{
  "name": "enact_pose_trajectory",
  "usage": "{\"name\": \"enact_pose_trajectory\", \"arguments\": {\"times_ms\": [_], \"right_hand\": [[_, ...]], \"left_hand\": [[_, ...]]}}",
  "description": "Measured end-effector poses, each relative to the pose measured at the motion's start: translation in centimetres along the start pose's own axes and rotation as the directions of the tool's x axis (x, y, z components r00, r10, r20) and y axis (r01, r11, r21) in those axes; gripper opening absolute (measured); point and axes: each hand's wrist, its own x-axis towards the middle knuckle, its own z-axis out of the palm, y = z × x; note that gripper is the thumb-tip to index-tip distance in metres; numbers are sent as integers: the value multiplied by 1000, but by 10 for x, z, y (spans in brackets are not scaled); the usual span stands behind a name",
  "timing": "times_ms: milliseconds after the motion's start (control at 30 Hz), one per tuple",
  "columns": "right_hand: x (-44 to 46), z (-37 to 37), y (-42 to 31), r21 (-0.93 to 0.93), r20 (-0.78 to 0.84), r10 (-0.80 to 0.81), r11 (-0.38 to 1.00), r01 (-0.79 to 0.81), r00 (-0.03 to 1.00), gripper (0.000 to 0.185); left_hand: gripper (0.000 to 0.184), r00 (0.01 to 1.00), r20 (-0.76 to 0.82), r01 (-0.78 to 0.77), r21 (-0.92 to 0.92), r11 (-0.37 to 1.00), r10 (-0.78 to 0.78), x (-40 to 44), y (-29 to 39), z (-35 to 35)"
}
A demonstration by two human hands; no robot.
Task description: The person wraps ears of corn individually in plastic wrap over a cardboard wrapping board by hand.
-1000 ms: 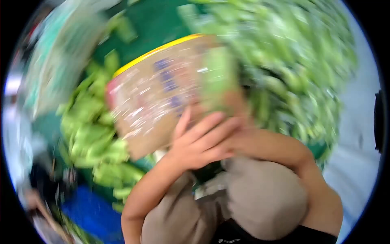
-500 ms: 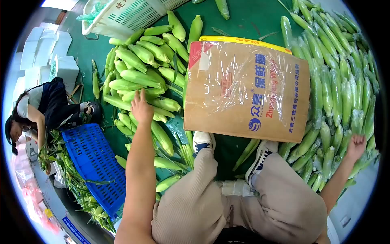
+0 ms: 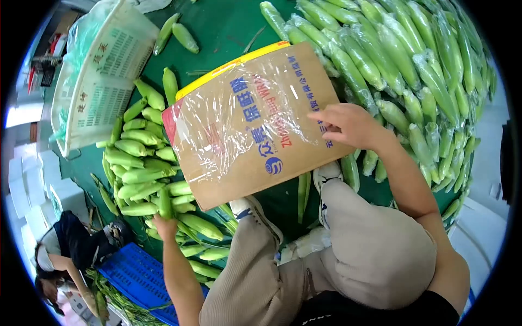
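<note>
My left hand (image 3: pixel 165 227) is closed round the lower end of a green ear of corn (image 3: pixel 165 203), held upright at the near edge of a pile of unwrapped corn ears (image 3: pixel 138 146). Over the right side of a cardboard box (image 3: pixel 223 157) is my right hand (image 3: pixel 350 125), its fingers stretched out and nothing in them. Clear wrap and a yellow roll box edge (image 3: pixel 234 66) lie on the cardboard. I cannot tell whether the fingertips touch it. Beyond, to the right, lies a heap of film-wrapped corn (image 3: pixel 375 51).
A white basket (image 3: pixel 103 81) with green plastic bags stands at the upper left. At the lower left, a person (image 3: pixel 76 247) bends beside a blue crate (image 3: pixel 133 271) and loose husks. Two corn ears (image 3: pixel 185 38) lie on the green floor behind the box. My shoes (image 3: pixel 255 214) flank its near edge.
My view has turned, tilting the box in the picture. My left hand has taken hold of an ear of corn. My right hand has come from the wrapped heap to above the box.
</note>
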Motion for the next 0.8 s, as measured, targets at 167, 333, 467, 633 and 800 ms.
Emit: {"name": "enact_pose_trajectory", "arguments": {"times_ms": [167,333,467,633,800], "right_hand": [[17,11,-12,-143,-114,-22,990,5,993,73],[29,37,-7,-210,-158,-63,977,28,985,47],[28,54,13,-136,-420,-314,949,283,852,21],[42,36,-5,226,-687,-19,944,239,726,17],[123,38,-23,-129,-508,-275,961,243,816,38]], "left_hand": [[83,988,-151,-114,-671,733,16,-85,116,-75],[82,562,-419,-825,-354,441,714,-128,324,-184],[54,364,-242,-930,-41,365,900,-122,410,-171],[43,374,-94,-925,39,379,923,-113,438,-164],[47,291,-150,-956,-76,282,945,-90,440,-162]]}}
